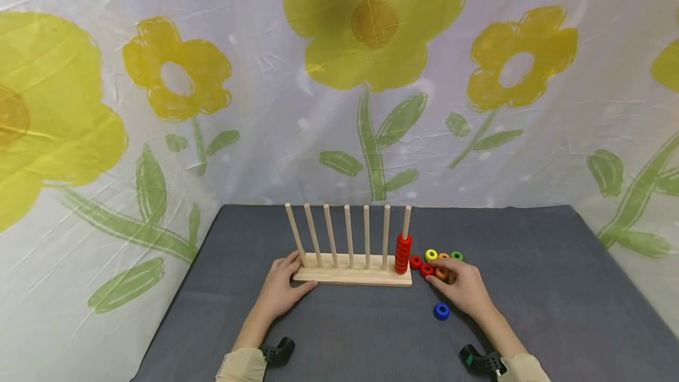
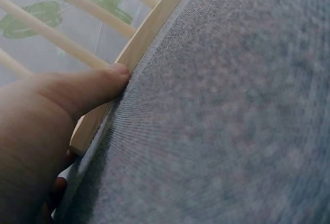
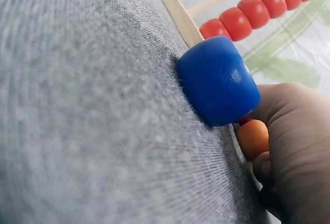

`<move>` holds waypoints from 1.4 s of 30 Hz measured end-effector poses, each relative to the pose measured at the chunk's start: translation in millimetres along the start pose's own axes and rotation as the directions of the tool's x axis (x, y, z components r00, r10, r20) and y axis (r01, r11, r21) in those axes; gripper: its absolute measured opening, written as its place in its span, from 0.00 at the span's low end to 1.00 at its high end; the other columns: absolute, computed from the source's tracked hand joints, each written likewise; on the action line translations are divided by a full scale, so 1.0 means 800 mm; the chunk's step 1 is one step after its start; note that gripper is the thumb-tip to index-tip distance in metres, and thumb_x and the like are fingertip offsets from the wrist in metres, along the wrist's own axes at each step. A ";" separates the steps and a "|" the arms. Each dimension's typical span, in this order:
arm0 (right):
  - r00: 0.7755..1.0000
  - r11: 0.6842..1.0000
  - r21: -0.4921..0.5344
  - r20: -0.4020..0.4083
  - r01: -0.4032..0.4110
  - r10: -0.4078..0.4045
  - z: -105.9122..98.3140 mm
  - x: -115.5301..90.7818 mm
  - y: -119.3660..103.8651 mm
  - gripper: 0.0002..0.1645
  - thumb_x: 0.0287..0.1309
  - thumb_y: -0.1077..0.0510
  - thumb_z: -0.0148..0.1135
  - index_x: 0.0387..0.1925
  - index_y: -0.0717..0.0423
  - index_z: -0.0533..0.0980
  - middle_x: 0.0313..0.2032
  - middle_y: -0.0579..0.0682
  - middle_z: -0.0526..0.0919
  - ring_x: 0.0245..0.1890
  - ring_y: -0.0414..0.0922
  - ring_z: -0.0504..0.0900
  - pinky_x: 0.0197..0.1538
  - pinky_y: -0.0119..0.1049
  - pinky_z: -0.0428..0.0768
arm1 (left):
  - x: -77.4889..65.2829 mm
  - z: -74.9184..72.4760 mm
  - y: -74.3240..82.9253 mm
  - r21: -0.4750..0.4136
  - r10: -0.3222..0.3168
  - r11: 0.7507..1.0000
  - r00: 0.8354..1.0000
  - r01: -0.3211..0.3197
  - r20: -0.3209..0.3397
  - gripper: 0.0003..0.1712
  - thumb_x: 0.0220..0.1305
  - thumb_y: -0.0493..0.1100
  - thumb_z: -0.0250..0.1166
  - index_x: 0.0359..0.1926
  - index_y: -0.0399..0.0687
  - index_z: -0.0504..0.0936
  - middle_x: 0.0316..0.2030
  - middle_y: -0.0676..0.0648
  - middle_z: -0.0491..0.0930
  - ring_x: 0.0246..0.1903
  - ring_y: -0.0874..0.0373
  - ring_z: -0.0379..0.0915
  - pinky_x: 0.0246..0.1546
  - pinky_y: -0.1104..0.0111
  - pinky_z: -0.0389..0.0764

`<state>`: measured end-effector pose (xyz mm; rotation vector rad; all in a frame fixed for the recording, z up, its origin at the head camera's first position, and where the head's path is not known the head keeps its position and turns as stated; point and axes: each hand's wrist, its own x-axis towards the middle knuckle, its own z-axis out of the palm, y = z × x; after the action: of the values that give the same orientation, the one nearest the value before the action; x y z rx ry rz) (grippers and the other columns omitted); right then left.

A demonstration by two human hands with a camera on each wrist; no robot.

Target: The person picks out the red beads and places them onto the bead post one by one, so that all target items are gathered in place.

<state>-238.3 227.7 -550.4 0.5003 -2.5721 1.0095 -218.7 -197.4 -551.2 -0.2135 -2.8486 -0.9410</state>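
Note:
A wooden peg rack [image 1: 350,277] stands on the table with a row of upright pegs. Red beads [image 1: 403,254] are stacked on its rightmost peg. My left hand [image 1: 280,287] grips the rack's left end, thumb along the front edge and fingers round behind. To the right of the rack, my right hand [image 1: 467,287] pinches a loose red bead [image 1: 427,270] between thumb and fingertips. In the right wrist view that bead is mostly hidden behind a blue bead [image 3: 219,81]. An orange bead [image 3: 253,139] shows below the thumb there.
Around the right fingertips lie another red bead [image 1: 415,262], a yellow bead [image 1: 431,255] and a green bead [image 1: 457,256]. The blue bead rests nearer the front. Grey cloth [image 1: 361,335] covers the table, and a flowered sheet [image 1: 276,134] hangs behind.

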 end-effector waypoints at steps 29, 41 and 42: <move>0.981 0.929 0.325 -0.014 -0.176 0.191 -0.007 -0.001 -0.008 0.18 0.58 0.63 0.80 0.50 0.59 0.88 0.29 0.50 0.80 0.15 0.31 0.63 0.19 0.29 0.63 | 0.001 0.000 -0.002 0.005 0.003 1.000 1.000 -0.003 0.003 0.42 0.65 0.54 0.77 0.73 0.37 0.76 0.76 0.36 0.68 0.71 0.36 0.64 0.69 0.37 0.68; 0.981 0.896 0.409 -0.012 -0.173 0.195 -0.010 0.000 -0.013 0.19 0.58 0.67 0.78 0.52 0.63 0.87 0.25 0.49 0.73 0.13 0.31 0.61 0.17 0.30 0.62 | 0.001 0.000 -0.002 -0.003 0.011 1.000 1.000 -0.011 0.004 0.43 0.65 0.54 0.77 0.73 0.37 0.75 0.76 0.36 0.68 0.71 0.35 0.64 0.69 0.37 0.68; 0.981 0.894 0.413 -0.010 -0.174 0.195 -0.011 0.000 -0.014 0.19 0.59 0.66 0.78 0.52 0.62 0.87 0.25 0.48 0.73 0.13 0.31 0.61 0.17 0.30 0.62 | 0.001 0.000 -0.002 -0.002 0.011 1.000 1.000 -0.011 0.003 0.43 0.65 0.54 0.77 0.73 0.37 0.75 0.76 0.36 0.68 0.71 0.35 0.64 0.69 0.37 0.68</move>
<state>-231.8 226.0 -538.1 0.3252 -2.3946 1.6263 -219.6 -199.0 -552.0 -0.2310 -2.8463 -0.9430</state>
